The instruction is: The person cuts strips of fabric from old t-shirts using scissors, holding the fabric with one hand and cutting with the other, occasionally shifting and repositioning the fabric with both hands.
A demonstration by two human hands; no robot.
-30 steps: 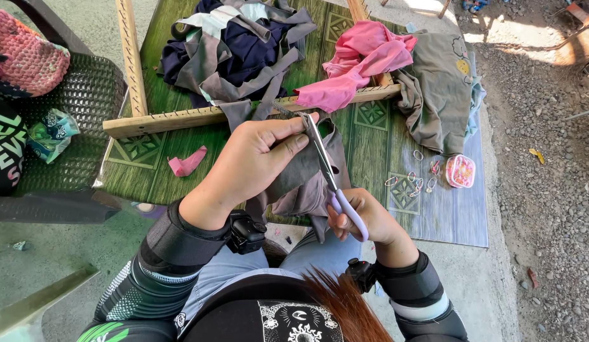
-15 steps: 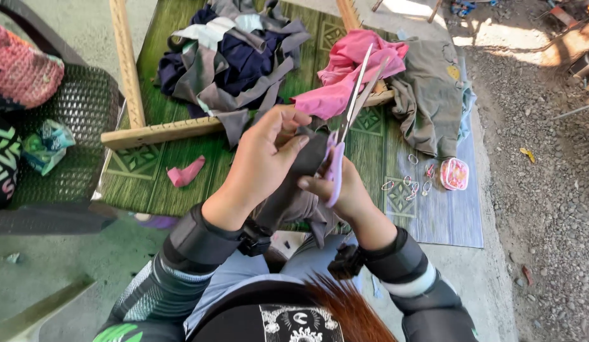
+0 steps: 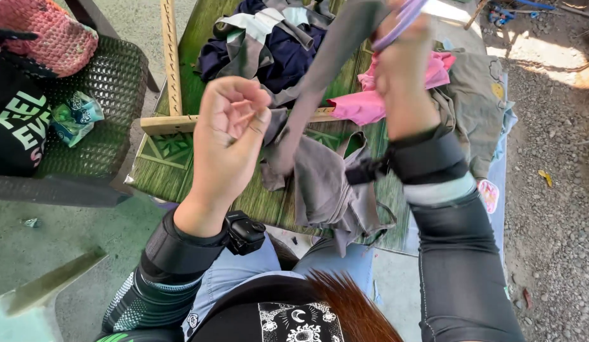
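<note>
While the left hand [image 3: 234, 126] pinches a thin thread in a loose fist, the right hand [image 3: 402, 69] grips purple scissors [image 3: 399, 22] and a grey cloth strip [image 3: 320, 82] hanging between both hands; beyond, a clothes pile [image 3: 269, 44] crowds the wooden frame [image 3: 171, 63].

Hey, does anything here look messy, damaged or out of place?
Mostly untidy: clothes lie heaped on the mat, and a small scrap sits on the floor. The grey cloth looks ragged-edged. Nothing spilled.
</note>
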